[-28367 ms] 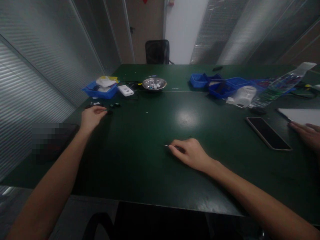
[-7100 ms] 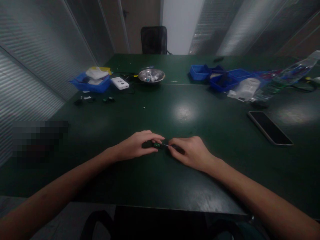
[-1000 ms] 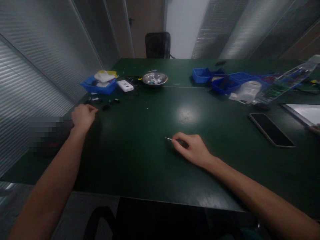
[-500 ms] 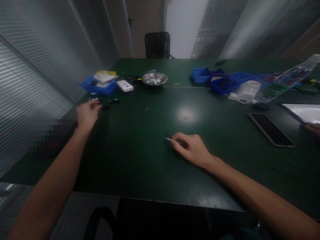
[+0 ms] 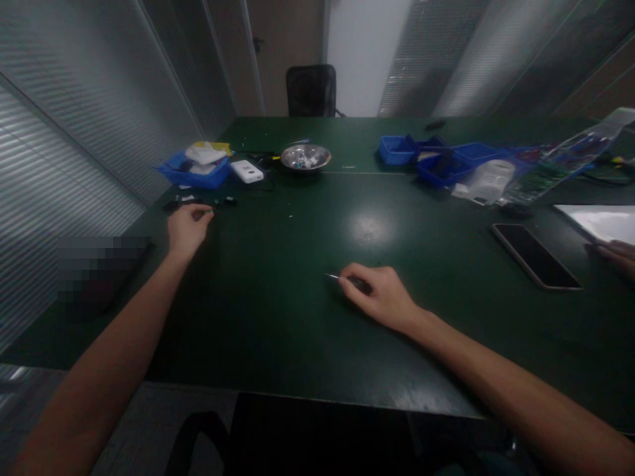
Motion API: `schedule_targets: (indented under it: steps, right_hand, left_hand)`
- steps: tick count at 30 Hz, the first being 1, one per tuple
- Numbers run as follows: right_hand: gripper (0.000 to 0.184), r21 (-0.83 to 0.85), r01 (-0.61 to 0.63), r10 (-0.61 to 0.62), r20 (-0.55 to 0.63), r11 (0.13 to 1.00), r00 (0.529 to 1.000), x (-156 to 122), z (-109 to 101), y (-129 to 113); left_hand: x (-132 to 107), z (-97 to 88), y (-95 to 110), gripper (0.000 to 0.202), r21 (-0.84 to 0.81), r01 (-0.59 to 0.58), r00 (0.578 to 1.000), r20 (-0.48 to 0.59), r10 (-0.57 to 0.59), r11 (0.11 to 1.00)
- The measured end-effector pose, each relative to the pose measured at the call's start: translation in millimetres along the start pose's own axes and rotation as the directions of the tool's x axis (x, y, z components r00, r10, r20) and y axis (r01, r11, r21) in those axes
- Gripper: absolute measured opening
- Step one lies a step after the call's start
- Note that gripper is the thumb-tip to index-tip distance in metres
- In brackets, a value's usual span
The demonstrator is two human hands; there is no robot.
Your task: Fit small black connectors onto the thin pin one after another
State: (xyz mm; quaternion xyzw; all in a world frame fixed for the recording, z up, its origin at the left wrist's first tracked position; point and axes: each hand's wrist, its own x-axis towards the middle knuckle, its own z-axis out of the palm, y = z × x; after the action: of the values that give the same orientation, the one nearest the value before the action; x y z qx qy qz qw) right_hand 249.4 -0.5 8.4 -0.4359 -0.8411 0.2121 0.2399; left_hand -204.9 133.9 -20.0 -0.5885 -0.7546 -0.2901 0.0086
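Note:
My right hand (image 5: pixel 381 293) rests on the green table (image 5: pixel 278 317), closed around a thin pointed metal tool (image 5: pixel 332 276). Only its bright tip sticks out past the thumb and forefinger, so its exact kind is hidden. My left hand (image 5: pixel 188 229) reaches to the left side of the table, thumb and fingertips pinched together. Between them is a small greenish part (image 5: pixel 210 211), too small to make out. Small black pieces (image 5: pixel 230 201) lie just beyond that hand.
Behind the left hand stand a blue bin (image 5: pixel 196 173), a white power bank (image 5: pixel 247 172) and a metal bowl (image 5: pixel 305 158) with small parts. Blue trays (image 5: pixel 397 151) sit at back right. A phone (image 5: pixel 536 255) lies at right, near another person's hand (image 5: pixel 618 254).
My left hand has moved right and slightly nearer, away from the dark pieces at far left. The right hand and its tool have stayed in place.

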Motion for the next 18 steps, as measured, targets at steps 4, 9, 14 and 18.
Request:
schedule_targets:
  steps: [4,9,14,18]
  right_hand:
    - [0.030,0.000,0.003,-0.003,0.011,1.000,1.000,0.1,-0.8,-0.4]
    - [0.031,0.012,0.000,0.000,0.022,1.000,1.000,0.0,-3.2,-1.8]
    - [0.030,0.008,-0.010,0.010,0.010,1.000,1.000,-0.4,-2.6,-1.9]
    - [0.030,0.007,-0.002,0.002,0.006,1.000,1.000,-0.5,-1.5,-0.5]
  left_hand:
    - [2.7,1.0,-5.5,0.033,-0.001,0.001,0.999,-0.032,-0.001,1.000]
    - [5.5,1.1,-7.8,0.034,-0.046,0.099,0.995,0.004,-0.099,0.994]
    - [5.3,0.8,-7.8,0.036,-0.120,0.136,0.991,0.022,-0.135,0.983]
    - [5.0,-0.2,-7.6,0.035,-0.145,0.164,0.986,0.025,-0.162,0.976]
